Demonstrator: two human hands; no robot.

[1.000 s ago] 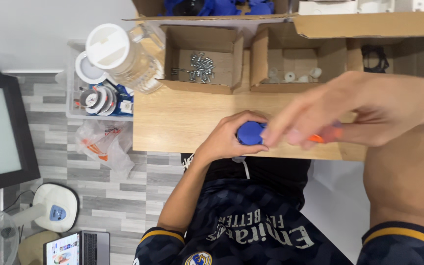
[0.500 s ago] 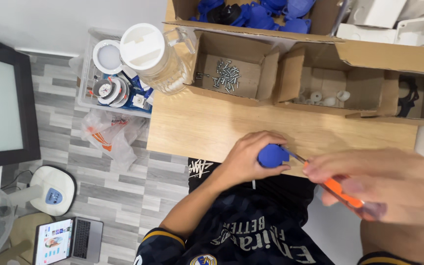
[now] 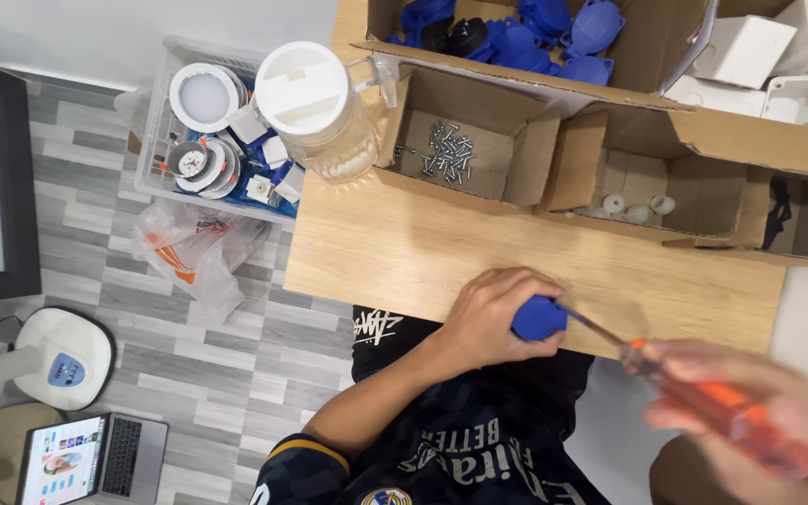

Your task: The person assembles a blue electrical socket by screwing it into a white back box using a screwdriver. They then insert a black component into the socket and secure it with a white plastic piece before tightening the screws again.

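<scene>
While the left hand (image 3: pixel 493 313) clasps a blue part (image 3: pixel 539 317), the right hand (image 3: pixel 759 411) (blurred) grips an orange screwdriver (image 3: pixel 703 397) beside open boxes (image 3: pixel 666 178).

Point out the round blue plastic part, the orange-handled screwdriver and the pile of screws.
round blue plastic part (image 3: pixel 539 318), head view, its exposed side.
orange-handled screwdriver (image 3: pixel 727 407), head view, mid-handle.
pile of metal screws (image 3: pixel 451 150), head view, middle of the pile.

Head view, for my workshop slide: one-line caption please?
Left hand grips a small blue plastic part; right hand drives an orange-handled screwdriver into it.
</scene>
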